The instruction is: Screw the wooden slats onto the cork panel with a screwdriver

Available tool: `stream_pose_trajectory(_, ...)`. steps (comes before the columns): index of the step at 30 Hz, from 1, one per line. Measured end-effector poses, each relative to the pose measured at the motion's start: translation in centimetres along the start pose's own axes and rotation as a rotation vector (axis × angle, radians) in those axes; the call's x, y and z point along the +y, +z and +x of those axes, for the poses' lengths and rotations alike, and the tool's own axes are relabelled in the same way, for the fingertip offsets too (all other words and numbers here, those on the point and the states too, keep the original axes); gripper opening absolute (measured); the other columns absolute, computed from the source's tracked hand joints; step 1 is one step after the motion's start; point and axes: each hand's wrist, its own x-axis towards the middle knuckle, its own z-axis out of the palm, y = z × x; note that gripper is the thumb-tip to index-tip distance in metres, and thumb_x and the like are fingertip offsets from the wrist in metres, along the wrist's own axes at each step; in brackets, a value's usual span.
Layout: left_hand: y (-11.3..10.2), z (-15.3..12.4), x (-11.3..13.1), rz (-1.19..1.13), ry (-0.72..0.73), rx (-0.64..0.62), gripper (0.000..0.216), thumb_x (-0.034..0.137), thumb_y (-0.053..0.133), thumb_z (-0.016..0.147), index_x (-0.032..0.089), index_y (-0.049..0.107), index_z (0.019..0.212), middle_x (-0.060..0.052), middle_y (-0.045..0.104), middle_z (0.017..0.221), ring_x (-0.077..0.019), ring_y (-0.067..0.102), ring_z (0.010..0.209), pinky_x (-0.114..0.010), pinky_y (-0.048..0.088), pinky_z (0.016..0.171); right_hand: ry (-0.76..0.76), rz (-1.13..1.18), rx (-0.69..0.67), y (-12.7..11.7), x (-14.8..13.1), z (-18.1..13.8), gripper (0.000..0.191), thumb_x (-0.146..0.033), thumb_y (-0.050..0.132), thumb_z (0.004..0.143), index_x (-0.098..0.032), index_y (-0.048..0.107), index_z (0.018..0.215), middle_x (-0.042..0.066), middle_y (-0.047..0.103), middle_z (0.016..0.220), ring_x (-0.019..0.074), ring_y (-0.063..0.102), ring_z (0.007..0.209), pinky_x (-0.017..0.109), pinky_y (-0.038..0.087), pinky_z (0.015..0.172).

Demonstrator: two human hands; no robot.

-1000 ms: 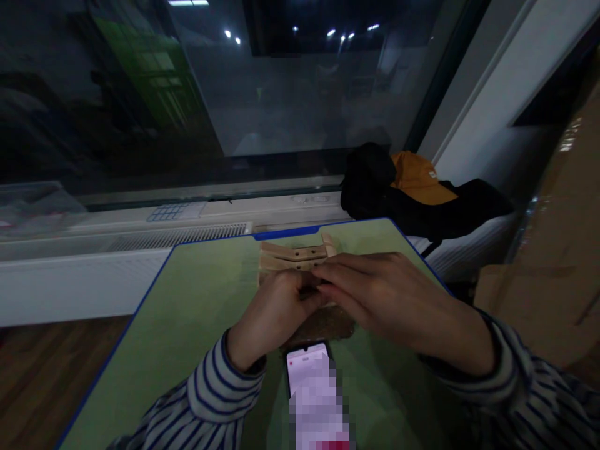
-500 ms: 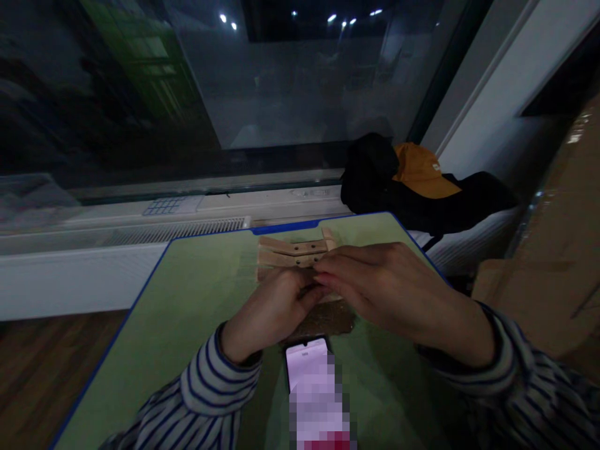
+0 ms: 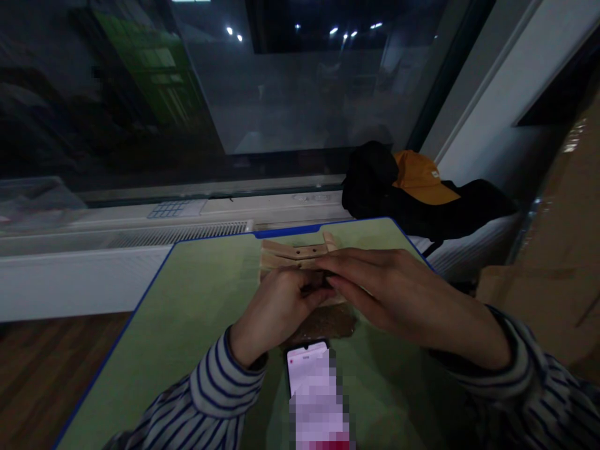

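Wood strips [image 3: 282,250] run left-right mid-frame, just above our left hand [image 3: 276,306] and right hand [image 3: 398,292], both pinched narrow, any hold hidden.

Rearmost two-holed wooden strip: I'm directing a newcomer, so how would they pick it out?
On the green table, beyond the left hand, lie pale wooden pieces. The strip is the rearmost long one, its two dark holes fully visible.

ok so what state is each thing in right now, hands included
left hand, fingers curled, grip hidden
right hand, fingers bent, grip unclear
wooden pieces, on the table, partly hidden
brown slab, lying flat, partly hidden
phone, face up, screen lit
orange cap, lying crown up
lights, lit
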Motion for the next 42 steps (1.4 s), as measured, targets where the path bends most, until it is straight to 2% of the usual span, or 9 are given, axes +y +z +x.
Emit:
stream_pose_trajectory(6, -0.26, -0.09, -0.06, -0.051, -0.004, -0.082, 0.018, 0.027, 0.052, 0.085, 0.021, 0.068, 0.091, -0.003, 0.071, 0.097, -0.0213, 0.064, 0.092, -0.028, 0.048, 0.072, 0.005, -0.058, 0.021, -0.04, 0.09, 0.13, 0.02, -0.024, 0.046, 0.091, -0.019, 0.059, 0.105, 0.005, 0.067, 0.098, 0.0184, 0.064, 0.086, 0.031, 0.049, 0.075)
stream_pose_trajectory(9, -0.4, -0.07, -0.01, -0.004, 0.007, -0.107, 0.019, 0.026, 0.05, 0.086, 0.02, 0.068, 0.089, -0.004, 0.072, 0.093, -0.0208, 0.065, 0.086, -0.027, 0.048, 0.067, 0.03, -0.084, 0.027, 0.18, 0.05, 0.43, 0.021, -0.029, 0.045, 0.091, -0.018, 0.06, 0.102, 0.004, 0.068, 0.091, 0.0185, 0.064, 0.079, 0.031, 0.049, 0.07)
stream_pose_trajectory(13, -0.11, -0.01, 0.19, 0.048, -0.025, -0.055, 0.02, 0.027, 0.051, 0.085, 0.018, 0.068, 0.082, -0.005, 0.073, 0.082, -0.0202, 0.067, 0.074, -0.026, 0.046, 0.059, 0.043, -0.09, 0.018, 0.4, 0.11, 0.75, 0.022, -0.029, 0.045, 0.091, -0.019, 0.06, 0.103, 0.004, 0.067, 0.092, 0.0191, 0.064, 0.082, 0.031, 0.049, 0.072)
stream_pose_trajectory(18, 0.16, 0.11, 0.35, 0.027, -0.022, 0.062, 0.016, 0.029, 0.059, 0.08, 0.021, 0.069, 0.09, -0.003, 0.073, 0.088, -0.0203, 0.066, 0.076, -0.029, 0.047, 0.064, 0.056, -0.143, 0.018, 0.41, -0.08, 0.72, 0.021, -0.028, 0.044, 0.092, -0.02, 0.059, 0.103, 0.003, 0.068, 0.09, 0.0209, 0.065, 0.079, 0.034, 0.05, 0.068)
stream_pose_trajectory(26, 0.26, -0.03, 0.08, -0.025, -0.015, 0.028, 0.013, 0.028, 0.057, 0.083, 0.022, 0.069, 0.086, -0.001, 0.073, 0.089, -0.0202, 0.066, 0.081, -0.029, 0.047, 0.068, 0.001, -0.065, 0.035, -0.01, -0.06, -0.04, 0.03, -0.019, 0.045, 0.09, -0.02, 0.051, 0.118, 0.006, 0.063, 0.113, 0.02, 0.062, 0.095, 0.032, 0.05, 0.076)
stream_pose_trajectory(29, 0.09, -0.09, 0.04, -0.035, 0.0, -0.001, 0.013, 0.026, 0.056, 0.084, 0.022, 0.068, 0.085, 0.0, 0.072, 0.09, -0.0197, 0.066, 0.083, -0.029, 0.047, 0.07, -0.014, -0.07, 0.017, -0.12, -0.12, 0.01, 0.025, -0.016, 0.045, 0.089, -0.019, 0.057, 0.111, 0.007, 0.066, 0.104, 0.0185, 0.064, 0.089, 0.029, 0.049, 0.072)
stream_pose_trajectory(34, -0.49, -0.11, 0.36, 0.002, 0.048, -0.068, 0.017, 0.02, 0.051, 0.086, 0.022, 0.068, 0.088, -0.001, 0.071, 0.096, -0.0195, 0.064, 0.089, -0.029, 0.046, 0.076, 0.051, -0.144, 0.039, 0.07, -0.61, 0.59, 0.021, -0.026, 0.046, 0.091, -0.017, 0.061, 0.103, 0.008, 0.068, 0.094, 0.0192, 0.064, 0.083, 0.03, 0.048, 0.069)
stream_pose_trajectory(39, -0.44, -0.05, 0.64, 0.005, 0.063, -0.056, 0.019, 0.017, 0.049, 0.086, 0.02, 0.068, 0.089, -0.003, 0.071, 0.098, -0.019, 0.064, 0.087, -0.029, 0.046, 0.077, 0.07, -0.18, 0.031, 0.35, -0.61, 0.9, 0.023, -0.028, 0.045, 0.091, -0.017, 0.061, 0.103, 0.007, 0.067, 0.091, 0.0215, 0.065, 0.081, 0.033, 0.048, 0.068)
stream_pose_trajectory(42, -0.2, -0.02, 0.51, 0.029, 0.022, -0.025, 0.017, 0.023, 0.053, 0.084, 0.019, 0.067, 0.092, -0.004, 0.072, 0.095, -0.0207, 0.065, 0.084, -0.03, 0.047, 0.073, 0.079, -0.188, 0.029, 0.42, -0.48, 0.86, 0.022, -0.029, 0.045, 0.091, -0.017, 0.061, 0.103, 0.007, 0.066, 0.091, 0.0227, 0.064, 0.082, 0.035, 0.048, 0.069)
